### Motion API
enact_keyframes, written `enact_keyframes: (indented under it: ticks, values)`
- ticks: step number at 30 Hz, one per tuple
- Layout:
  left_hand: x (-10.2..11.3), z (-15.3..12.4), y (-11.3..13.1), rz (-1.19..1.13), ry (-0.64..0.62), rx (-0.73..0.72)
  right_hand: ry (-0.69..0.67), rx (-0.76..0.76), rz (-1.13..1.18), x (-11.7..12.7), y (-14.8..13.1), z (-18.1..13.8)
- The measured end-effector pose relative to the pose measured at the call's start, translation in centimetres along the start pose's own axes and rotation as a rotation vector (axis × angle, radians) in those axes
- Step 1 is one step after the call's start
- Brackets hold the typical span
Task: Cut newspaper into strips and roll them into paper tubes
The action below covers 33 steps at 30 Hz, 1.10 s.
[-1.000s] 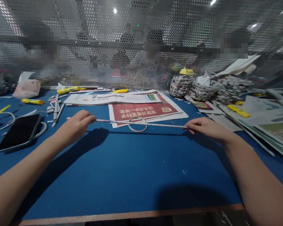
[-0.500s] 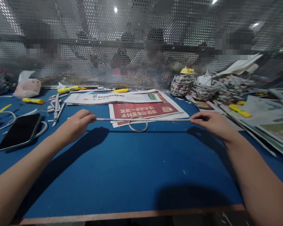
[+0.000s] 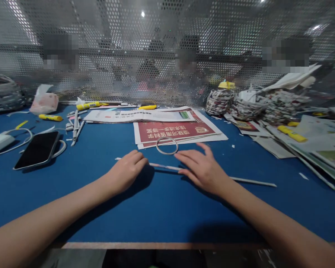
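A long, thin rolled paper stick [image 3: 164, 166] lies slanted across the blue table, passing under both hands. My left hand [image 3: 130, 169] is closed around it near its left end, and a short tip shows beyond the knuckles. My right hand [image 3: 202, 167] is over its middle with fingers apart, the thumb close to the stick; whether the thumb touches it I cannot tell. Beyond my right fingertips a pale ring [image 3: 166, 146] rests partly on the red printed newspaper [image 3: 181, 128]. The stick's right part emerges past my right wrist.
At left are a phone [image 3: 38, 149] and a white cable. Glue sticks [image 3: 50, 117], paper scraps and folded newspaper [image 3: 139, 115] lie toward the back. Woven paper baskets [image 3: 219, 102] and newspaper sheets [image 3: 324, 139] occupy the right. A perforated metal screen [image 3: 123, 82] stands behind, with people beyond.
Both hands have come closer together and nearer to me. The stick, earlier held stretched between them above the ring, is now lower and slanted; my right hand's fingers have opened from their pinch.
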State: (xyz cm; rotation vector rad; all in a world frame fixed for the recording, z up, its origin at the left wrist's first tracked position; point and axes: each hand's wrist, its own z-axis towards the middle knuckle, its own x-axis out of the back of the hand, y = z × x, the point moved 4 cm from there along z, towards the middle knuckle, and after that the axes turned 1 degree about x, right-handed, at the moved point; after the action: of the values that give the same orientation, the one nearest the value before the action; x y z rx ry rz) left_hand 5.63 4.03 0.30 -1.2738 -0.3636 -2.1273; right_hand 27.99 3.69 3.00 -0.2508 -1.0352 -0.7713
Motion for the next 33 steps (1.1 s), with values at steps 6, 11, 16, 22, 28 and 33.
enact_keyframes:
  ticks: [6, 11, 16, 22, 28, 33]
  values:
    - [-0.4, -0.3, 1.9, -0.074, -0.015, -0.004, -0.023, 0.256, 0.076, -2.0, -5.2, 0.6]
    - [-0.8, -1.0, 1.4, -0.238, 0.027, 0.101, -0.085, 0.146, 0.095, -3.1, -7.0, 1.6]
    - [-0.5, -1.5, 1.2, -0.254, 0.003, 0.144, -0.154, 0.059, 0.05, -3.4, -8.2, 2.9]
    - [1.2, -1.1, 2.3, 0.033, 0.052, -0.08, -0.198, -0.007, 0.121, -3.7, -7.8, 3.1]
    - [1.6, -0.9, 3.0, 0.169, 0.115, -0.16, -0.181, -0.049, 0.175, -3.4, -7.8, 3.1]
    - [1.2, -0.9, 3.5, 0.14, 0.129, -0.169, -0.049, 0.065, 0.072, -3.1, -8.6, 3.0]
